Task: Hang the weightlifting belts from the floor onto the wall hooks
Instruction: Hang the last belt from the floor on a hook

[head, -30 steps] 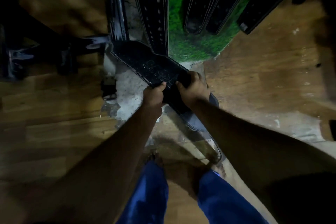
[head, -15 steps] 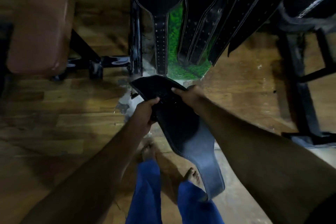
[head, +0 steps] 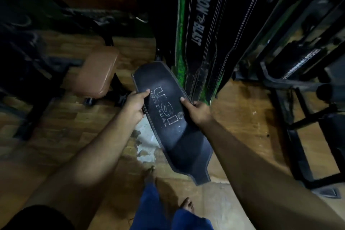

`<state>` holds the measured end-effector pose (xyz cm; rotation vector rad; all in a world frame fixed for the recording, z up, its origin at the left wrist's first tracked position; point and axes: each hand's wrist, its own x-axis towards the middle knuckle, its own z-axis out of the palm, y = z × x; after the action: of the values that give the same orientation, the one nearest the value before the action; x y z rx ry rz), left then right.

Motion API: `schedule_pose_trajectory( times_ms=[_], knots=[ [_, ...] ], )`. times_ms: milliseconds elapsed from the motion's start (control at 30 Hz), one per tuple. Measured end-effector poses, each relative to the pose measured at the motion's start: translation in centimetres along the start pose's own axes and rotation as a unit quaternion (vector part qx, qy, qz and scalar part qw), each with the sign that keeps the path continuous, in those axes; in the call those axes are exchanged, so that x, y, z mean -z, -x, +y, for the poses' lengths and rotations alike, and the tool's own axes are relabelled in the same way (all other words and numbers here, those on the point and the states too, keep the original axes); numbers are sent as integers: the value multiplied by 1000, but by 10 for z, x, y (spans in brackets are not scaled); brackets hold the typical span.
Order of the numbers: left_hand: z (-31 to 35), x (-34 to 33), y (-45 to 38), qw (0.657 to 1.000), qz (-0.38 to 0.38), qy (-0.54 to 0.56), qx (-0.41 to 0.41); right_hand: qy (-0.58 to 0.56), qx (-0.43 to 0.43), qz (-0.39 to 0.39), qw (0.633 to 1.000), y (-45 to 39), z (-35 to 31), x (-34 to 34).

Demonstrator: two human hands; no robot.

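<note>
A wide black weightlifting belt [head: 168, 117] with a worn "Universal" logo is held up off the floor in front of me, its lower end hanging toward my feet. My left hand [head: 135, 105] grips its left edge, thumb on the face. My right hand [head: 197, 111] grips the right edge the same way. Just beyond, several black belts [head: 203, 43] hang down against a green wall strip [head: 180, 46]; one reads "Iron Blast". The hooks they hang from are out of view.
A brown padded bench seat [head: 97, 73] on a black frame stands to the left. Black metal gym equipment [head: 291, 87] fills the right side. The floor is wood with a patch of bare concrete [head: 145, 136] under the belt. My bare feet are below.
I have raised the belt from near the floor and straightened up. The view has tilted upward, showing more of the hanging belts and the bench. Both hands keep their grip.
</note>
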<state>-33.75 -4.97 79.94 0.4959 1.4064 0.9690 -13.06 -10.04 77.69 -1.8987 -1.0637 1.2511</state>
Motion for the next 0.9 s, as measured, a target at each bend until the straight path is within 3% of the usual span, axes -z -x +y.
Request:
schedule_pose_trajectory(
  times_ms=[100,200,400,533,667,733,800,900],
  knots=[
    [21,-4,31,997,-30,3,-77,-24,-31,-57,998,14,-35,11],
    [39,-3,63,989,-77,-26,-126,-95,22,-47,994,24,-78,16],
    [99,11,98,969,-159,-130,-140,-193,114,-25,974,53,-129,26],
    [166,-10,114,962,-159,-50,-218,-213,194,-50,956,73,-151,23],
    [190,-14,114,951,-165,-21,-260,-190,156,-84,966,76,-176,26],
    [185,-6,113,940,-209,-33,-267,-223,137,-116,958,79,-195,29],
    [179,2,112,924,-264,-64,-269,-277,163,-101,941,81,-215,29],
    [180,14,108,911,-300,-98,-265,-255,261,-11,931,85,-239,27]
  ],
)
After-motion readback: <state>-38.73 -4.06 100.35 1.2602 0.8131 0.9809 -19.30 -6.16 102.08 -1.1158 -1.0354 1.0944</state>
